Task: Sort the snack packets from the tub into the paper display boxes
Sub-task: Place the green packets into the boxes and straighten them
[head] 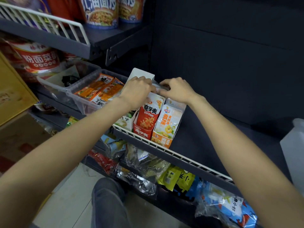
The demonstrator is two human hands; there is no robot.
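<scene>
Both hands, left hand (137, 90) and right hand (177, 89), pinch a pale packet (158, 87) above the boxes (144, 127) at the shelf's (205, 122) front edge. It looks light, soft and slippery; best held by its edges.

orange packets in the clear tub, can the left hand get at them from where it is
Probably yes: the clear tub is open-topped, the orange packets lie exposed just beside the left hand, nothing between. That hand is busy now at the red display box.
</scene>
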